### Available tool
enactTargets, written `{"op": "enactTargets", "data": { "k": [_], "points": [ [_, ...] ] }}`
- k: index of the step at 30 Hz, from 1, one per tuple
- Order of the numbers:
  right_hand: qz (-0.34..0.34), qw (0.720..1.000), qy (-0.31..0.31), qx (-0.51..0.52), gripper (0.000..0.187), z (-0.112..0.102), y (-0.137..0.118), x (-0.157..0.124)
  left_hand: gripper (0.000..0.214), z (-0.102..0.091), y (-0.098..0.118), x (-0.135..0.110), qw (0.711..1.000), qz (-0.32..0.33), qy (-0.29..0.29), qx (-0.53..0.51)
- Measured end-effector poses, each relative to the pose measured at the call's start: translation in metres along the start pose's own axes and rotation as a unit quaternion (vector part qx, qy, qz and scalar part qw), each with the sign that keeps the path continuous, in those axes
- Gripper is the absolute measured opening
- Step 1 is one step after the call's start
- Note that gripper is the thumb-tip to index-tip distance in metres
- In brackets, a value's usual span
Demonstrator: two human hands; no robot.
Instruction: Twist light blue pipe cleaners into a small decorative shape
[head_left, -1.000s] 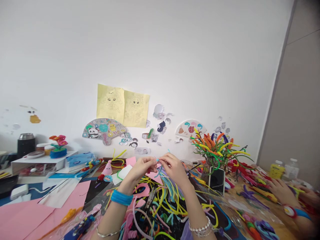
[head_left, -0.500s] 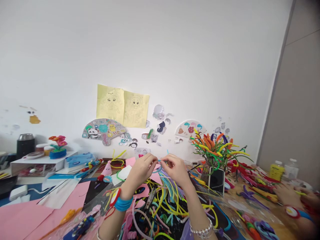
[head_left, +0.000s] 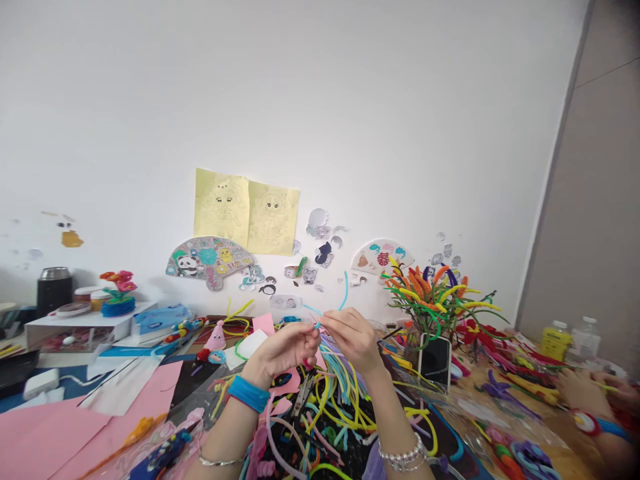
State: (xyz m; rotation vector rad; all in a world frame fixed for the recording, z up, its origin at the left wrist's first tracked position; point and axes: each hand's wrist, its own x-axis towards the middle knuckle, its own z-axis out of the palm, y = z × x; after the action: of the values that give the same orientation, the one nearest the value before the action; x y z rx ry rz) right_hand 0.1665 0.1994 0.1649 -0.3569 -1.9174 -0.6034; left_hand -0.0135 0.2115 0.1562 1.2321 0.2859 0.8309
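Over the middle of the table, a light blue pipe cleaner (head_left: 345, 291) is pinched between the fingertips of my right hand (head_left: 353, 339), and its loose ends stick up above the knuckles. My left hand (head_left: 287, 348) is turned palm inward, its fingers curled and its fingertips meeting the pipe cleaner where a small blue coil shows. Below both hands lies a heap of yellow, blue and purple pipe cleaners (head_left: 345, 417). A pair of scissors (head_left: 301, 395) lies partly buried among them.
At the left are pink paper sheets (head_left: 45, 427) and a white organizer (head_left: 65, 328). A vase of pipe cleaner flowers (head_left: 435, 293) stands at the right behind a phone (head_left: 435, 363). Another person's hands (head_left: 583, 393) work at the far right.
My left hand has rolled over so its palm side shows. The blue pipe cleaner's ends now stand higher above my right hand. The right hand has barely shifted.
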Motion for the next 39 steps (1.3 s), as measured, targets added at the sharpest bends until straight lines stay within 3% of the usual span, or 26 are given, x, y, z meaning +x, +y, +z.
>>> {"op": "enactTargets", "data": {
  "k": [4, 7, 10, 12, 14, 16, 18, 20, 24, 27, 32, 39],
  "points": [
    [-0.009, 1.000, -0.006, -0.022, 0.024, -0.003, -0.001, 0.001, 0.023, 0.001, -0.003, 0.003, 0.999, 0.029, 0.017, 0.002],
    [0.022, 1.000, -0.002, -0.009, 0.019, -0.003, -0.003, 0.003, 0.019, 0.001, -0.001, 0.001, 0.996, 0.080, 0.040, 0.029],
    [0.078, 0.996, 0.017, 0.036, 0.015, -0.003, -0.008, 0.007, 0.015, 0.004, 0.007, -0.005, 0.974, 0.137, 0.073, 0.164],
    [0.133, 0.988, 0.022, 0.070, 0.013, -0.003, -0.013, 0.011, 0.016, 0.009, 0.013, -0.009, 0.926, 0.192, 0.108, 0.306],
    [0.204, 0.973, 0.017, 0.104, 0.011, -0.005, -0.018, 0.014, 0.016, 0.016, 0.017, -0.013, 0.856, 0.259, 0.138, 0.426],
    [0.273, 0.950, 0.005, 0.153, 0.012, -0.008, -0.021, 0.015, 0.015, 0.023, 0.017, -0.015, 0.785, 0.330, 0.148, 0.503],
    [0.323, 0.923, -0.007, 0.209, 0.014, -0.011, -0.021, 0.015, 0.015, 0.030, 0.016, -0.015, 0.746, 0.378, 0.147, 0.529],
    [0.336, 0.910, -0.008, 0.242, 0.014, -0.014, -0.019, 0.015, 0.015, 0.034, 0.014, -0.015, 0.758, 0.380, 0.150, 0.509],
    [0.269, 0.942, 0.009, 0.202, 0.009, -0.017, -0.016, 0.015, 0.023, 0.037, 0.013, -0.016, 0.879, 0.271, 0.108, 0.378],
    [0.224, 0.963, 0.014, 0.152, 0.010, -0.018, -0.017, 0.017, 0.020, 0.035, 0.014, -0.017, 0.927, 0.212, 0.073, 0.302],
    [0.147, 0.986, 0.037, 0.069, 0.010, -0.019, -0.021, 0.019, 0.020, 0.033, 0.013, -0.016, 0.949, 0.186, 0.068, 0.246],
    [0.046, 0.996, 0.064, -0.039, 0.015, -0.015, -0.021, 0.015, 0.022, 0.035, 0.011, -0.015, 0.946, 0.168, 0.072, 0.266]
  ]
}}
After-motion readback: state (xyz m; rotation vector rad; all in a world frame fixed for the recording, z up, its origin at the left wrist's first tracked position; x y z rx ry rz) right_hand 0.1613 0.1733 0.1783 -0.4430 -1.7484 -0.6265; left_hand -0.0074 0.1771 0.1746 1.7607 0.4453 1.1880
